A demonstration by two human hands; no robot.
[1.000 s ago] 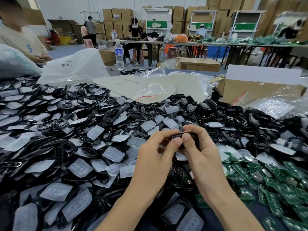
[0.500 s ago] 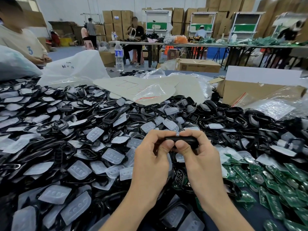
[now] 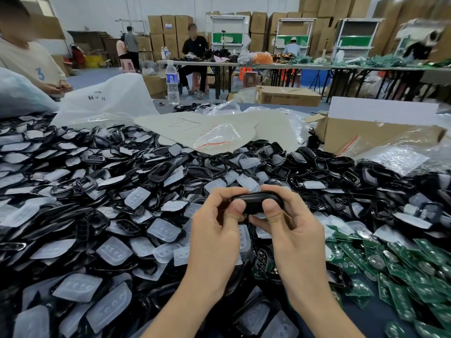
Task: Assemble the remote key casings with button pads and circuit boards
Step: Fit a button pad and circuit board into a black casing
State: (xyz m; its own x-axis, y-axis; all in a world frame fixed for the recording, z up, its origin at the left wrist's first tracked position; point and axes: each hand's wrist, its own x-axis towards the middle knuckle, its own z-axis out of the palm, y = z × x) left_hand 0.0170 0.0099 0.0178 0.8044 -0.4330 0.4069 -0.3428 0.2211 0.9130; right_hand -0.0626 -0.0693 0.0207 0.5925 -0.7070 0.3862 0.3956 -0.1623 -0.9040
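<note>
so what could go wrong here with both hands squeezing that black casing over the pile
1. The left hand and right hand pinch the black casing by its edges only. If it slips, it would likely drop into the heap of loose casings and be hard to tell apart.
2. Its inside is hidden, so anything seated crooked in it could get pinched or bent under the squeeze.
</note>
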